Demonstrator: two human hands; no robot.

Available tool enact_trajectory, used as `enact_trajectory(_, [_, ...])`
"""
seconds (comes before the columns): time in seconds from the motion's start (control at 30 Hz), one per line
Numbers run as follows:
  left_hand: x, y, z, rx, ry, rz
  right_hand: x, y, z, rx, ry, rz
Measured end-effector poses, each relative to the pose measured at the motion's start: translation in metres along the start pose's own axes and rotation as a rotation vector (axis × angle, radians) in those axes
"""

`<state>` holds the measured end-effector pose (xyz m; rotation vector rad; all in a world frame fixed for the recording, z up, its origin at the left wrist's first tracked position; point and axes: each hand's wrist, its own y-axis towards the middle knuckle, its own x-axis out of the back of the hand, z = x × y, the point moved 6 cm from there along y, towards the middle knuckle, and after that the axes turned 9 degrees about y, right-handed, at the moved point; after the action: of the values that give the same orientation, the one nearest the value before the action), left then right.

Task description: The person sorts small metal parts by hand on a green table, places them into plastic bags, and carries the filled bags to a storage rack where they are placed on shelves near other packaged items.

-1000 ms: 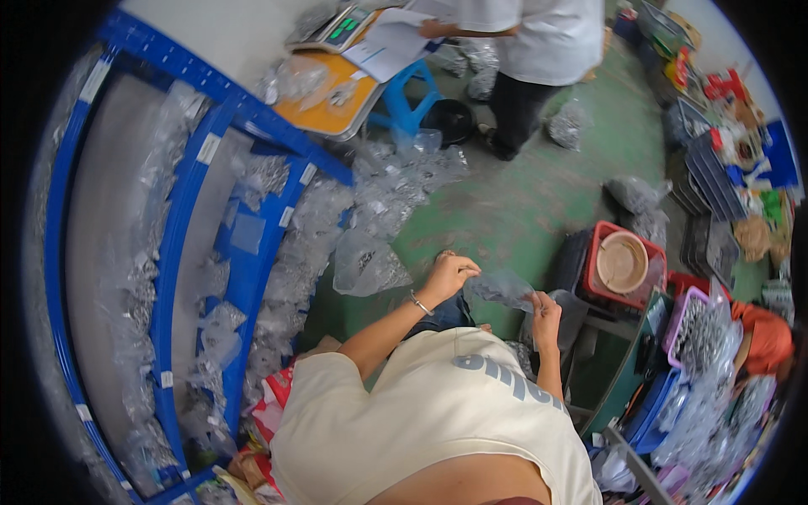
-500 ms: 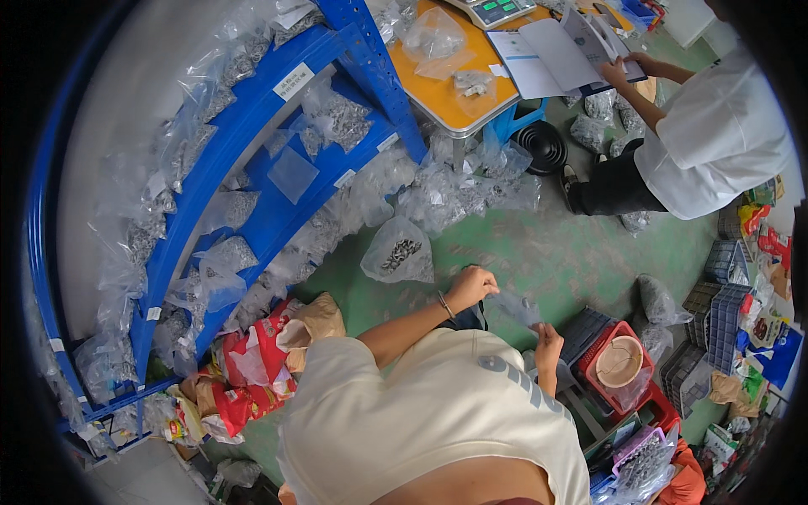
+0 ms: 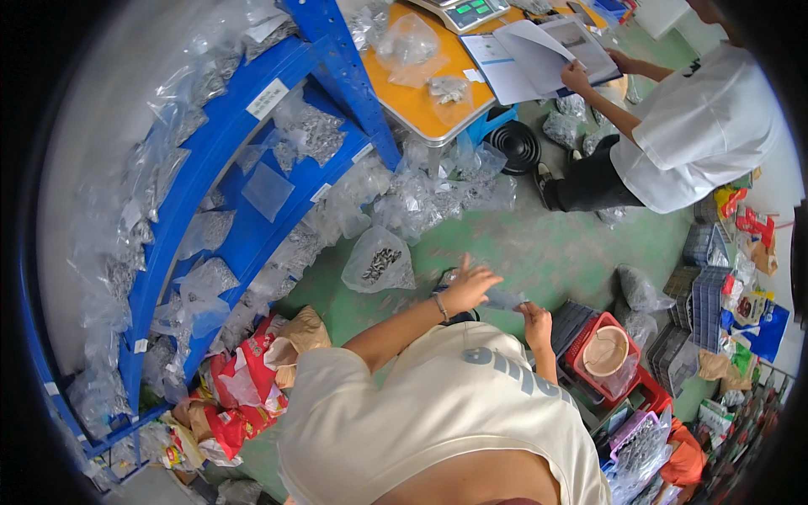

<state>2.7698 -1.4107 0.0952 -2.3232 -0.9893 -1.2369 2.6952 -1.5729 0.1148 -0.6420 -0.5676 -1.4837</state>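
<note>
Two hands | left hand (image 3: 468, 286) and right hand (image 3: 534, 318) grip clear bag (image 3: 503, 299) | long axis left-right

blurred hands, cut-off edges

the left hand (image 3: 468, 286) is motion-blurred, so its fingers cannot be told apart; the clear bag (image 3: 503, 298) between it and the right hand (image 3: 534, 318) is too faint to show contents. the scale (image 3: 465, 10) is cut by the top edge, and the co-worker (image 3: 694, 126) loses the head there.
</note>
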Motion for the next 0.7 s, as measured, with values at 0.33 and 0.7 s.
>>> enact_trajectory(0.33, [-0.008, 0.009, -0.024, -0.093, -0.051, 0.031, 0.012, 0.000, 0.008, -0.117, 0.269, -0.001])
enact_trajectory(0.7, [0.039, 0.043, -0.024, -0.107, -0.026, -0.072, 0.030, -0.001, -0.009, -0.204, 0.398, -0.202])
